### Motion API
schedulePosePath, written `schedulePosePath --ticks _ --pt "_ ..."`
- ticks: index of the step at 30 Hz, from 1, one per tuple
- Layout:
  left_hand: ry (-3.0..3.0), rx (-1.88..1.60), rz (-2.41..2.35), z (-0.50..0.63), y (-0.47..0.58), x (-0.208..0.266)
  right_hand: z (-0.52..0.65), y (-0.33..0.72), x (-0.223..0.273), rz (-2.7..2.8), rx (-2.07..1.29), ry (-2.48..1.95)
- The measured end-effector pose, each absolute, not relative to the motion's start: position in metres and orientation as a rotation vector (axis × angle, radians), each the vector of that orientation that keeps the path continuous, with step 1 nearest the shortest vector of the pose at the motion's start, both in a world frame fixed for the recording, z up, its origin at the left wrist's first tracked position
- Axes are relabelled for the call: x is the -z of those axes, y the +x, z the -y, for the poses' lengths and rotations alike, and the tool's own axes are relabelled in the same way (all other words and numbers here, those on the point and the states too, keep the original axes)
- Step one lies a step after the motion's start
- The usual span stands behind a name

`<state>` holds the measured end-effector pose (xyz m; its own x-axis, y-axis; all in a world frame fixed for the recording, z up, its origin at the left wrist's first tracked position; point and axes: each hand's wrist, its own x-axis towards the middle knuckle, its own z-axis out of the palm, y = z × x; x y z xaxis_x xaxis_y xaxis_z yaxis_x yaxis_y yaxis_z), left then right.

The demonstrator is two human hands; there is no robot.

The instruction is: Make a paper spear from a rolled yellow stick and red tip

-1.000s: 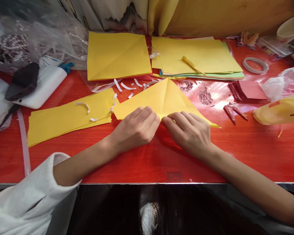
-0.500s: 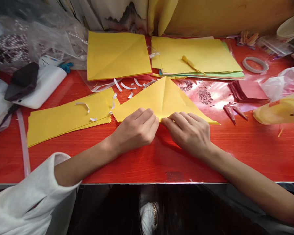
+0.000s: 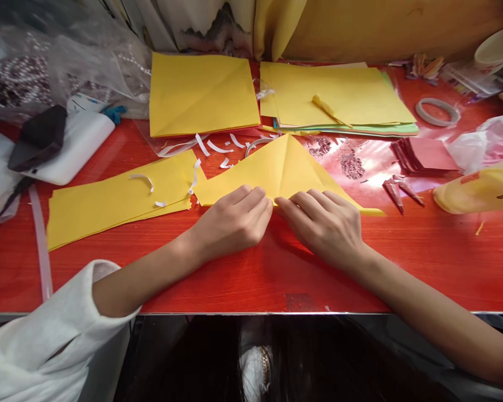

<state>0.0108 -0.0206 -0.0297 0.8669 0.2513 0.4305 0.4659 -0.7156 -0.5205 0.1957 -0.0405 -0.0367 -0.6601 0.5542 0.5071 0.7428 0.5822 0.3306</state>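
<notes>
On the left, a white sleeve point(image 3: 46, 335) comes over the near edge of the red worktop point(image 3: 235, 279), its bare forearm angling toward the middle. The left hand point(image 3: 232, 220) lies knuckles-up, fingers together and curled, their tips pressing the near edge of a yellow folded triangle point(image 3: 276, 164) of paper. Just left of that hand lies a yellow strip stack point(image 3: 117, 198) strewn with white paper slivers point(image 3: 209, 146); a bare band of worktop runs between it and the near edge. The triangle sits mid-worktop, its apex pointing toward the far edge. The right hand point(image 3: 324, 226) comes in from the near right corner, fingers extended and close together, flat on the triangle's near edge, fingertips meeting the left hand's. Right of it the worktop lies open up to pink folded papers point(image 3: 421, 156) near the right edge.
</notes>
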Motion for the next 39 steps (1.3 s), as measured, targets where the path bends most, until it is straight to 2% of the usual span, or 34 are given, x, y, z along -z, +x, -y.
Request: schedulePosePath --ticks 39 --pt "-2.400 0.462 0.545 0.0190 0.0083 0.0306 0.0405 0.1967 0.0352 2.459 0.764 -1.069"
